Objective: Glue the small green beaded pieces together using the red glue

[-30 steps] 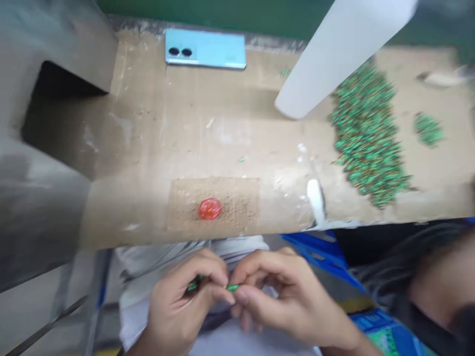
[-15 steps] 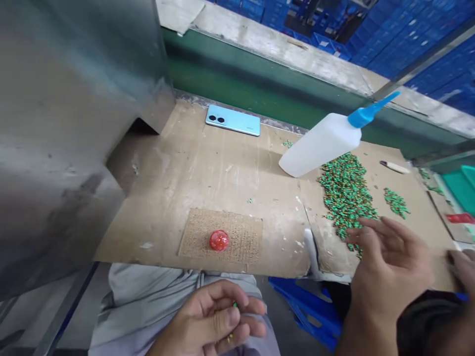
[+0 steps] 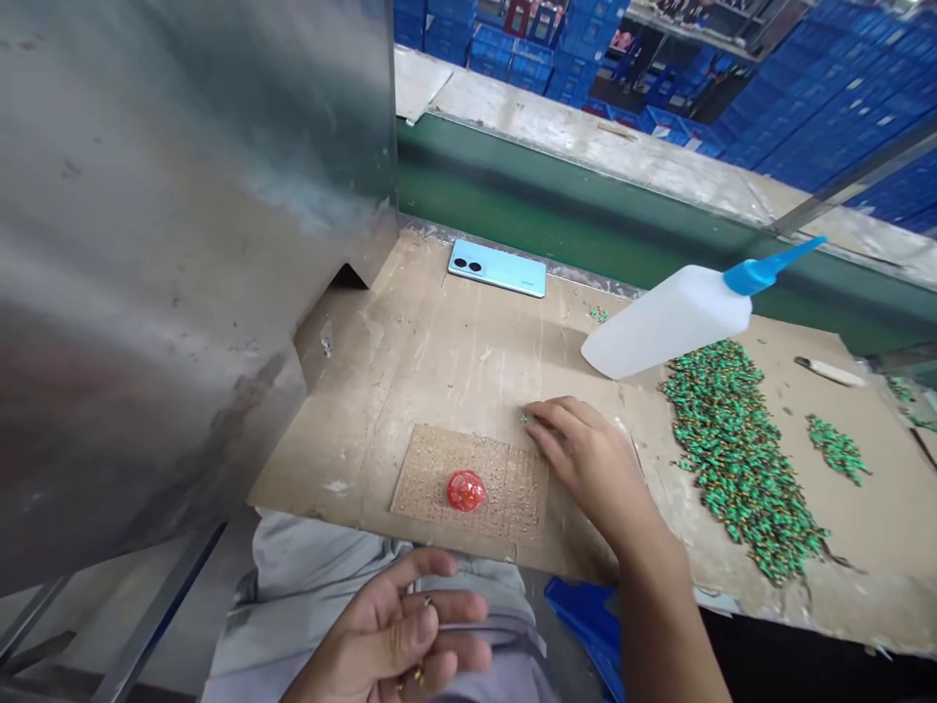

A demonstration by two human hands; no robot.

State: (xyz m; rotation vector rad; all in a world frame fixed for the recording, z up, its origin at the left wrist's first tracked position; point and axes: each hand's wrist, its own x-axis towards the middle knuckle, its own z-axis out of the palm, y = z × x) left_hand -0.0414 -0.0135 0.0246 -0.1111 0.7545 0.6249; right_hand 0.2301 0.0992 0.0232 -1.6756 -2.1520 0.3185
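Note:
My left hand (image 3: 410, 635) is half curled, palm up, over my lap at the bottom. Tiny pieces sit in it: one shows at the thumb tip, and yellow-gold bits (image 3: 419, 674) show between the lower fingers. My right hand (image 3: 586, 454) reaches onto the cardboard, thumb and fingertips pinched at a tiny green piece (image 3: 524, 417). To its left, a shiny red dome-shaped piece (image 3: 467, 490) rests on a rough cardboard mat (image 3: 421, 469). A large heap of small green-and-gold pieces (image 3: 732, 439) spreads to the right of that hand.
A white squeeze bottle (image 3: 666, 322) with a blue nozzle leans behind the right hand. A light blue phone (image 3: 498, 268) lies at the back edge. A smaller green pile (image 3: 836, 449) and a white-handled tool (image 3: 831, 371) are at right. A metal housing (image 3: 220, 215) stands at left.
My right hand has moved left from the heap to the tiny green piece near the mat. My left hand stays over my lap, its fingers slightly shifted. Another person's hand has left the right edge.

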